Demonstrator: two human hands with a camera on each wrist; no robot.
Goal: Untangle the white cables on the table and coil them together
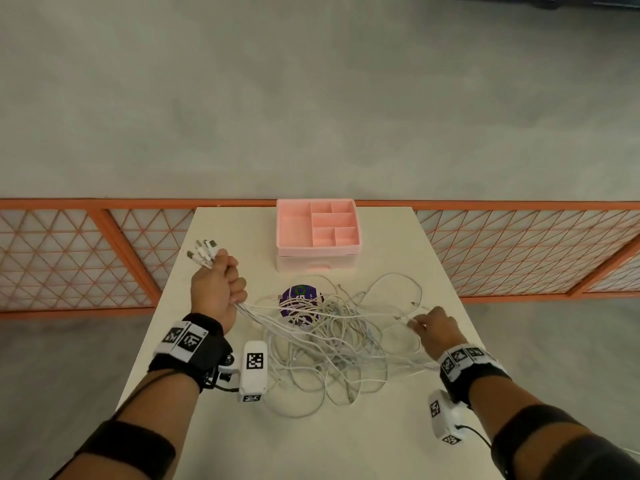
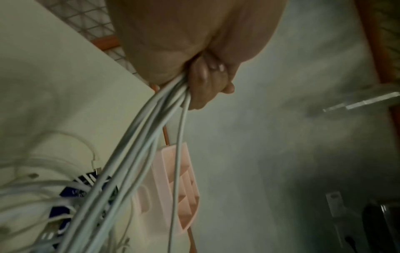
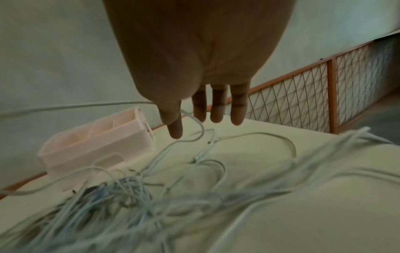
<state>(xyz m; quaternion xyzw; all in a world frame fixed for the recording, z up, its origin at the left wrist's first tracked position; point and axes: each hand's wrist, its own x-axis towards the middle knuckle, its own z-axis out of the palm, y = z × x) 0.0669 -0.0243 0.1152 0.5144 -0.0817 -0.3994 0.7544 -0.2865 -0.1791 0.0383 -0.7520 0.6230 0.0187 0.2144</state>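
The left hand is raised above the left side of the bench, its fingers curled into a fist around a bundle of white cables. Their USB plugs stick out past the thumb side of the fist, and the strands run from the little-finger side down to the right into the tangle. In the left wrist view the curled fingers clamp several strands side by side.

The rest of the cables lie in a loose heap on the bench between the two hands, partly covering a purple round disc just beyond the left hand. The right hand is low at the right edge of the heap, fingers hanging straight and spread; one thin strand crosses by the thumb, but whether it is pinched I cannot tell.

A pink compartment organizer stands beyond both hands, at the far edge of the bench.
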